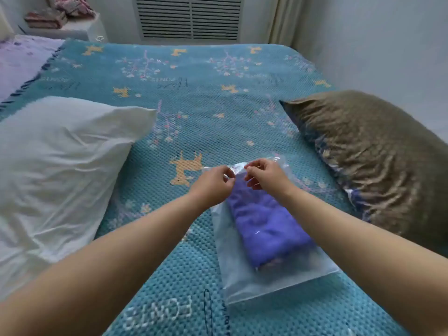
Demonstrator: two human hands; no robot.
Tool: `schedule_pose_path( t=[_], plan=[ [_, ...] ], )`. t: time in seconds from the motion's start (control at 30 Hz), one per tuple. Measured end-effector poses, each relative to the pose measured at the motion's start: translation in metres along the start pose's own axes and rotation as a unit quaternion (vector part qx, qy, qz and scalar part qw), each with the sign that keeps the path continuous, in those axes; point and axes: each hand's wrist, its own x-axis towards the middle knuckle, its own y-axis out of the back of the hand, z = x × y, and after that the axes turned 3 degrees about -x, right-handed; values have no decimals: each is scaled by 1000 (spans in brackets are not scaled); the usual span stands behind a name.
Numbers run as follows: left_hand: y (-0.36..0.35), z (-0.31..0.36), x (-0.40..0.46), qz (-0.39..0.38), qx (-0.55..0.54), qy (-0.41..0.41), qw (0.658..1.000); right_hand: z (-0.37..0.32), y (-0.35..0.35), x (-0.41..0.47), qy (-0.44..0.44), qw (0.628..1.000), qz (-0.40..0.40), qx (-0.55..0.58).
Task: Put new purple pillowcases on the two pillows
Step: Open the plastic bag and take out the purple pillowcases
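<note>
A clear plastic bag (278,280) lies on the bed in front of me with folded purple pillowcases (266,226) inside it. My left hand (213,183) and my right hand (265,175) both pinch the bag's far top edge, close together. A white pillow (55,161) rests on the bed to the left. A brown-covered pillow (373,156) lies to the right, with a patterned layer showing at its near edge.
The bed is covered by a teal blanket (194,98) with orange deer motifs. A purple sheet (19,61) shows at the far left. A white stand (72,27) with folded cloth and a louvred wall panel (189,18) are behind the bed. A wall runs along the right.
</note>
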Motion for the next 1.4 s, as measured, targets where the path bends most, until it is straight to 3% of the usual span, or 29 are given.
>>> schedule_pose_path(
  t=[0.2,0.3,0.5,0.63,0.7,0.87,1.07,1.27,1.4],
  plan=[
    [-59,-52,-27,66,46,-39,996,72,-32,-9,49,998,34,-31],
    [-80,-60,-67,96,31,-55,993,90,-39,-45,69,996,61,6],
    [-110,-63,-155,55,56,60,995,121,-46,-136,32,998,50,18],
    [-122,-64,-190,-22,-102,168,980,143,-50,-184,-22,999,32,25],
    [-126,-65,-202,-14,-178,181,967,152,-53,-202,-63,997,20,31],
    [-133,-75,-219,48,-171,136,975,166,-60,-231,-171,982,-56,62],
    [-135,-72,-231,-6,-139,68,988,170,-68,-233,-235,936,-84,249],
    [-131,-69,-232,10,15,6,1000,170,-83,-234,-166,950,-61,258],
    [-129,-60,-224,41,14,-44,998,169,-82,-233,-116,955,-18,272]
  ],
)
